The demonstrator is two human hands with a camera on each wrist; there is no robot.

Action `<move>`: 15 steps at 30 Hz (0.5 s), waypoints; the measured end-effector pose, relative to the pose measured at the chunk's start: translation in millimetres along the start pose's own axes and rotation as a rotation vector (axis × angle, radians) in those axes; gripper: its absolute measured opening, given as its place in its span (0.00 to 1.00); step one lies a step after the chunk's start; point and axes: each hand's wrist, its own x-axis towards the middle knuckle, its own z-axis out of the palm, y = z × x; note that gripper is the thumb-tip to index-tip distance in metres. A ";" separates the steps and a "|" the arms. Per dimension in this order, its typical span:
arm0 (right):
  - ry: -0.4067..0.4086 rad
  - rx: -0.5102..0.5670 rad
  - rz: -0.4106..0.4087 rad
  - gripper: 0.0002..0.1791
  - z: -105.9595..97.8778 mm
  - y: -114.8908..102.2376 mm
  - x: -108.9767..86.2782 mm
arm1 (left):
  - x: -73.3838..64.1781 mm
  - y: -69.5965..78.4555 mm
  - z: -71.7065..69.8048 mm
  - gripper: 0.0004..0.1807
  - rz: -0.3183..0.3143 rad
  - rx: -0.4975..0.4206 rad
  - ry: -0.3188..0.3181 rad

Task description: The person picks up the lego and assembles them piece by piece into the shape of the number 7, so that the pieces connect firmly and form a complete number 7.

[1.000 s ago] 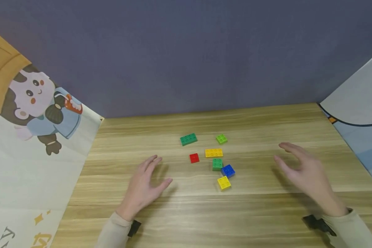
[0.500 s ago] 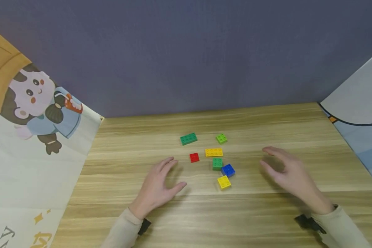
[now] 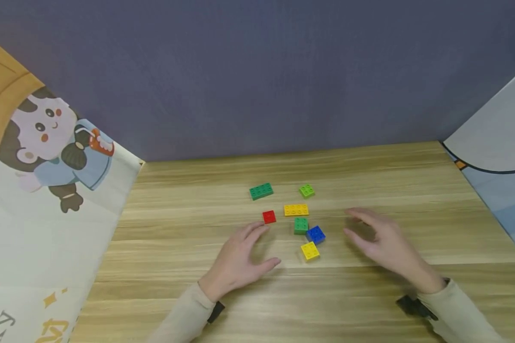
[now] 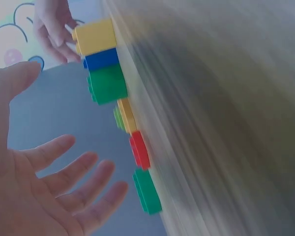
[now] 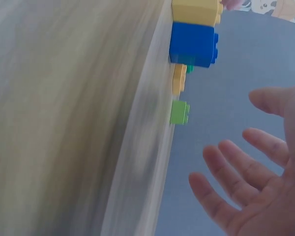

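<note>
Several toy building bricks lie loose on the wooden table in the head view. My left hand (image 3: 240, 259), fingers spread and holding nothing, hovers just below the small red brick (image 3: 269, 217). To the right, my right hand (image 3: 384, 243) is likewise empty, apart from the blue brick (image 3: 315, 235). That blue brick sits between a green square brick (image 3: 301, 226) and a yellow square brick (image 3: 310, 251). Behind them lies a flat yellow brick (image 3: 296, 210). Farther back are a long dark green brick (image 3: 261, 191) and a lime green brick (image 3: 306, 190).
The wooden table (image 3: 176, 205) meets a dark blue-grey panel (image 3: 257, 85) along its back edge. A cartoon-printed panel (image 3: 17, 238) borders the left side, and another printed panel (image 3: 498, 143) the right.
Both hands have moved inward toward the bricks, the left one rightward and the right one leftward. The bricks have stayed in place.
</note>
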 end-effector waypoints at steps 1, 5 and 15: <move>-0.011 0.003 -0.002 0.28 1.4 -1.0 0.7 | 1.2 2.2 1.5 0.45 0.006 -0.001 -0.011; -0.066 0.033 -0.004 0.28 7.2 -5.8 3.0 | 5.7 10.1 6.2 0.45 0.034 0.002 -0.047; -0.136 0.095 0.002 0.29 16.8 -13.9 6.4 | 15.2 28.0 18.5 0.42 0.101 0.022 -0.060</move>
